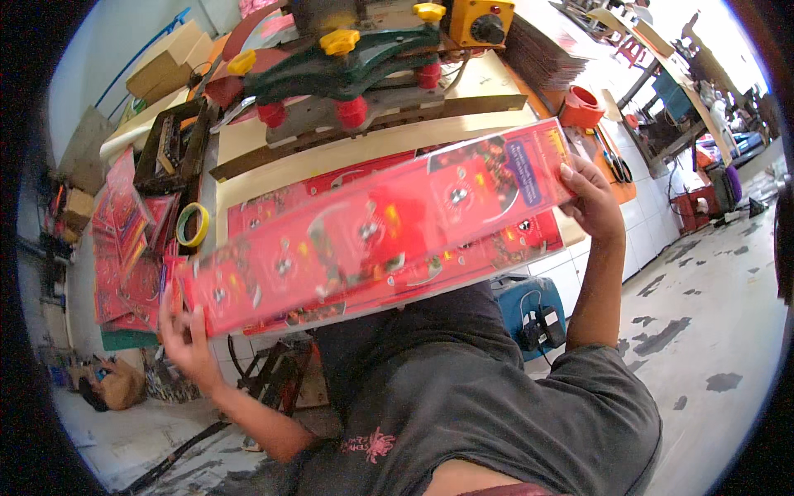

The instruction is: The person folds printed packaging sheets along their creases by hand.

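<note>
My left hand [188,345] and my right hand [592,197] grip opposite ends of a long red printed plastic strip [405,217]. Clear, glossy film covers its row of repeated pictures. The strip slants up to the right and is slightly blurred. My left fingers close round its lower left end; my right thumb lies on top near its upper right corner. Below it, a similar red printed sheet [538,237] shows partly on the work table, mostly hidden by the held strip. Beyond stands a dark green machine frame [331,68] with yellow knobs and red feet.
Loose red printed pieces [128,273] are piled at the left, beside a yellow tape roll [193,225] and a black tray [169,149]. A red tape roll [582,107] and scissors [617,165] are at the right. An orange control box [482,23] adjoins the machine.
</note>
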Available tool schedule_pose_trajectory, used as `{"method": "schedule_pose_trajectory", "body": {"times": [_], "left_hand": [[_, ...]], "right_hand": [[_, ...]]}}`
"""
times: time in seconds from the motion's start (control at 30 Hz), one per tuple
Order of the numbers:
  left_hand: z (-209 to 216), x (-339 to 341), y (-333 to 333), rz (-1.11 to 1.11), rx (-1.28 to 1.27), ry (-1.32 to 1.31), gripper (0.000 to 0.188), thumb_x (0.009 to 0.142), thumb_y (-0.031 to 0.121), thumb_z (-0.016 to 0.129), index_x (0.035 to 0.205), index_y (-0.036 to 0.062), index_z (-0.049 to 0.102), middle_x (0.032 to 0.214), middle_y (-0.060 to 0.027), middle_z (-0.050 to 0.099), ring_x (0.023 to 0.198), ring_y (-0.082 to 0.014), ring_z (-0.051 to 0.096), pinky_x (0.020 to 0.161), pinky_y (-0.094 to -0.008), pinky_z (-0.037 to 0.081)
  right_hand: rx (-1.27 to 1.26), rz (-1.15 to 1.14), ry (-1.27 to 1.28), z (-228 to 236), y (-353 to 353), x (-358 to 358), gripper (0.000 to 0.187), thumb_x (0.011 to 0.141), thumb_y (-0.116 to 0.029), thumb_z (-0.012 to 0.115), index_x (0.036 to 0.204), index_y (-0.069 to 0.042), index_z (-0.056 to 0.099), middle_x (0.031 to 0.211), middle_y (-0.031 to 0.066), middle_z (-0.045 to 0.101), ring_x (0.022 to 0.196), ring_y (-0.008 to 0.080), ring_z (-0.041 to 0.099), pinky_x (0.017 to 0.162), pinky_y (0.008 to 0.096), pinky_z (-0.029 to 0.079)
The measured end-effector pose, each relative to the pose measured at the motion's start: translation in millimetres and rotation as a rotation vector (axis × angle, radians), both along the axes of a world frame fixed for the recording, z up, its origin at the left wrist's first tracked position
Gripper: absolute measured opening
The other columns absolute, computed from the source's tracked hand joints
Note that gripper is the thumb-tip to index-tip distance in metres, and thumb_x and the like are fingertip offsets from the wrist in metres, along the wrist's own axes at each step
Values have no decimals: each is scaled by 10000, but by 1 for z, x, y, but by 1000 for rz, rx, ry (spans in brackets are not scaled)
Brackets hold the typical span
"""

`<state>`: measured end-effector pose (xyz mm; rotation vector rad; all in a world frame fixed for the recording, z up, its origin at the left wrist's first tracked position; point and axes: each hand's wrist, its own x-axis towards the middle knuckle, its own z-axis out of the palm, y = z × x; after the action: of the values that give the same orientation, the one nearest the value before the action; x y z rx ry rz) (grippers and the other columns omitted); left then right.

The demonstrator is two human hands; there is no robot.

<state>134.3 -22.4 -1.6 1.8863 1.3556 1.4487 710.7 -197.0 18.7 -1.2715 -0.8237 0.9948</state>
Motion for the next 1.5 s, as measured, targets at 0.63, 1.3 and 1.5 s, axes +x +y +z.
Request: {"method": "schedule_pose_trajectory", "body": {"times": [0.63, 1.3, 1.5], "left_hand": [[61, 173, -55, -368, 148, 369, 280, 802, 126, 729, 1067, 36, 721, 907, -106, 680, 794, -280, 646, 727, -384, 509], [75, 219, -36, -460, 536, 441, 195, 697, 96, 729, 882, 89, 670, 826, -8, 630, 782, -210, 606, 730, -377, 388], [63, 218, -45, -250, 523, 464, 207, 687, 103, 726, 863, 110, 617, 825, -18, 611, 815, -229, 597, 744, -388, 392]], "right_hand": [[-142, 481, -46, 43, 8, -147, 354, 1011, -252, 595, 1238, 19, 614, 716, 24, 636, 506, 91, 602, 444, 227, 475], [-75, 564, -267, 48, 14, -161, 222, 1022, -207, 563, 975, 5, 611, 634, 33, 604, 497, 99, 615, 446, 250, 486], [-93, 585, -331, 48, 13, -166, 250, 1034, -223, 538, 936, -3, 605, 585, 33, 589, 511, 118, 646, 451, 269, 496]]}}
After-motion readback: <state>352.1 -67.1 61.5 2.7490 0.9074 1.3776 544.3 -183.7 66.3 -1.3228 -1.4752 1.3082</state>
